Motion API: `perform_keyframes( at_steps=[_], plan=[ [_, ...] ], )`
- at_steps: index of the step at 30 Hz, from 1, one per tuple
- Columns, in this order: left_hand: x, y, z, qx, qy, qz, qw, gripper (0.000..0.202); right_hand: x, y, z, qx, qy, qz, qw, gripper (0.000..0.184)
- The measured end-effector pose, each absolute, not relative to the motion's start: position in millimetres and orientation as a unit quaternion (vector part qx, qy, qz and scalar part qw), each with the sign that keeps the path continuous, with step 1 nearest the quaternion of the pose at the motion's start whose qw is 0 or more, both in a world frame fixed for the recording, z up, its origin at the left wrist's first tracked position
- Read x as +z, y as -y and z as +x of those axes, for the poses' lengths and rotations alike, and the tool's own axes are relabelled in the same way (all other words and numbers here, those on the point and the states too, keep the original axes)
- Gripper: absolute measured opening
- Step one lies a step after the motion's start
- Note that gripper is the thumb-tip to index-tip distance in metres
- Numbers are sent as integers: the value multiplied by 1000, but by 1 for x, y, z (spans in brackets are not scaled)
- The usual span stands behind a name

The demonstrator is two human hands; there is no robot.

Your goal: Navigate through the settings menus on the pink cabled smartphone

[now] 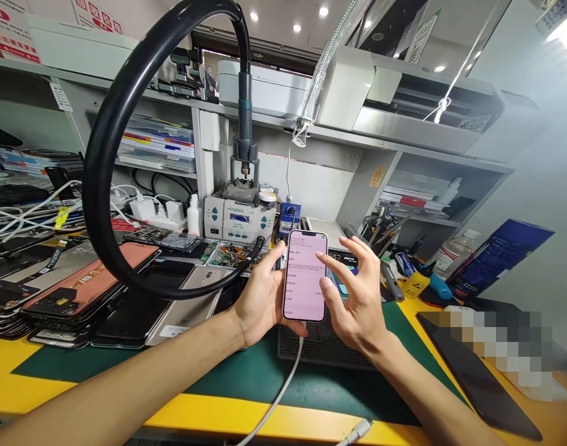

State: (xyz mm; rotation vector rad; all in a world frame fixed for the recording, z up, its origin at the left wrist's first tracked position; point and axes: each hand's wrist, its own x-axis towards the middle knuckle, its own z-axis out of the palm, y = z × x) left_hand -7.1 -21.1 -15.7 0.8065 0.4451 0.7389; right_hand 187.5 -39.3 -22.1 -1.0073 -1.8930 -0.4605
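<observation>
Head view, single frame.

- Hands in view: two, both the person's own.
- One phone (305, 275), held upright above the surface, screen lit pink-white and facing the camera. It sits between the two hands, over the middle of the green mat (246, 371).
- Left hand (259, 297): grip closed around the phone's left edge, thumb on the near side and fingers behind.
- Right hand (357, 297): open, grip on nothing, five fingers spread. The index tip and thumb lie over the right side of the screen; I cannot tell whether they touch the glass.
- One white cable (283, 387) runs from the phone's bottom edge down over the mat and off the front of the yellow surface (32, 371).
- One loose white plug (357, 430) lies at the near edge.
- One black grille box (329, 347) lies on the mat, just behind and below the phone.
- One black hose (101, 142) loops in a large ring on the left.
- One rework station (239, 220) stands at the back, with one white bottle (194, 217) beside it.
- Pile of phones (79, 297) on the left, too overlapped to count. Two show plainly on top, one orange and one silver.
- One dark flat slab (473, 378) lies on the right.
</observation>
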Motion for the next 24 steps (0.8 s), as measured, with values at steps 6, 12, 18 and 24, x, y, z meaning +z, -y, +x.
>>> perform_keyframes(
  at_steps=[6,12,18,24],
  plan=[
    [-17,21,-7,348,-207,379,832,84,-20,42,186,-186,790,-357,463,24],
    [-17,21,-7,350,-213,369,834,83,-19,46,183,-167,812,-313,464,18],
    [-17,21,-7,351,-214,369,834,84,-18,47,184,-170,808,-295,481,22],
    [-16,21,-8,343,-207,371,838,82,-21,37,193,-187,748,-393,501,33]
  ],
)
